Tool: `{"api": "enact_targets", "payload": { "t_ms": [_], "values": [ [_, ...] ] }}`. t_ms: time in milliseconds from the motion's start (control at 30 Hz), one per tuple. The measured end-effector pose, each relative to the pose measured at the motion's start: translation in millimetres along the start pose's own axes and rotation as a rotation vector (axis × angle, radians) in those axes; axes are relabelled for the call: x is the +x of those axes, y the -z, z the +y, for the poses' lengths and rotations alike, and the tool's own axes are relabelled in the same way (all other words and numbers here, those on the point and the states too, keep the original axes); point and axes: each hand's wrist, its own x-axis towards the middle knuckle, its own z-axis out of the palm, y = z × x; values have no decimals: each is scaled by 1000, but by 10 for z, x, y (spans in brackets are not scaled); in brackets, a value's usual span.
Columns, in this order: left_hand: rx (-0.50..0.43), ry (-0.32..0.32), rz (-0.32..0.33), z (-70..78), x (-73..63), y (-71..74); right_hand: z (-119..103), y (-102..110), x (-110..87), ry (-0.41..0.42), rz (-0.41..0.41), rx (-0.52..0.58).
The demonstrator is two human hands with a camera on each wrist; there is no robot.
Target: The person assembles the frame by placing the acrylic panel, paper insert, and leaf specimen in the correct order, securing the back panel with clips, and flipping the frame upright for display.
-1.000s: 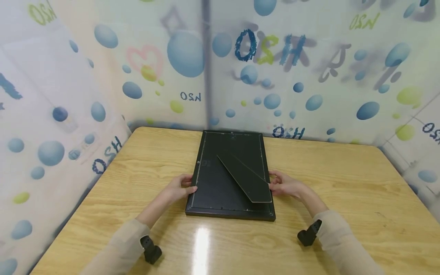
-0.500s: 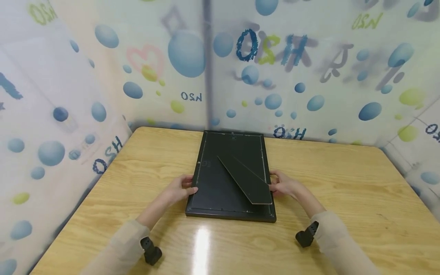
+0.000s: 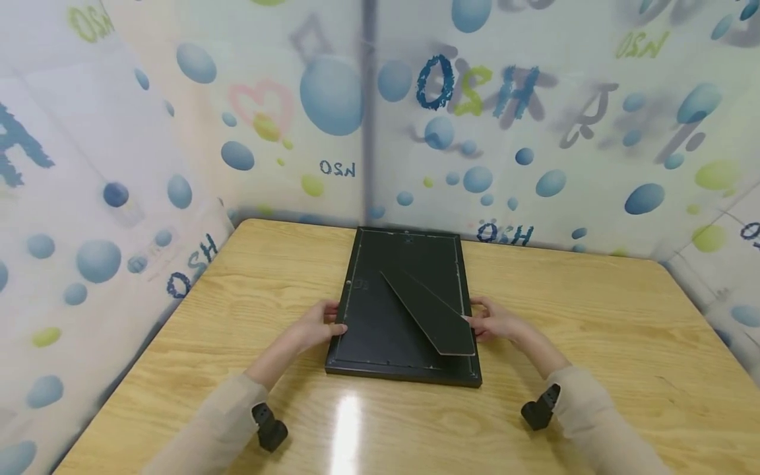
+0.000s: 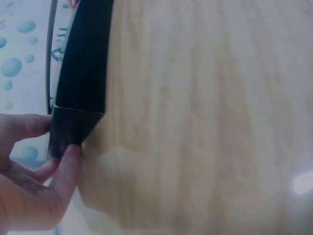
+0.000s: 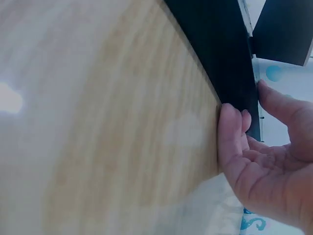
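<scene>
A black picture frame lies back side up on the table, its easel stand slanting across the back toward the lower right. At the frame's left edge my left hand grips it, thumb on the upper face and fingers at the side. My right hand grips the right edge, close to the stand's lower end. In the left wrist view, thumb and fingers pinch the frame's dark side. The right wrist view has fingertips against the frame's side and the thumb at its back edge.
The wooden table extends to both sides of the frame. Patterned curtain-like walls stand behind the table and at its sides. A bright light reflection falls on the table in front. Each wrist wears a small black camera.
The head view has shifted slightly, so everything sits a little further right. Both hands keep their hold on the picture frame, which stays in place on the table.
</scene>
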Motion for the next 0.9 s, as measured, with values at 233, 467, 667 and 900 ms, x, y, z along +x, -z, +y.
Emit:
{"api": "enact_targets", "payload": {
  "t_ms": [233,467,667,900],
  "values": [
    [74,35,4,127,50,-8,-76,94,71,-33,89,-78],
    [103,84,-23,194,66,-8,-190,156,249,-7,294,-254],
    [88,75,-17,155,40,4,-289,212,436,33,367,-426],
    [101,54,-10,119,18,26,-329,241,658,150,394,-564]
  ]
}}
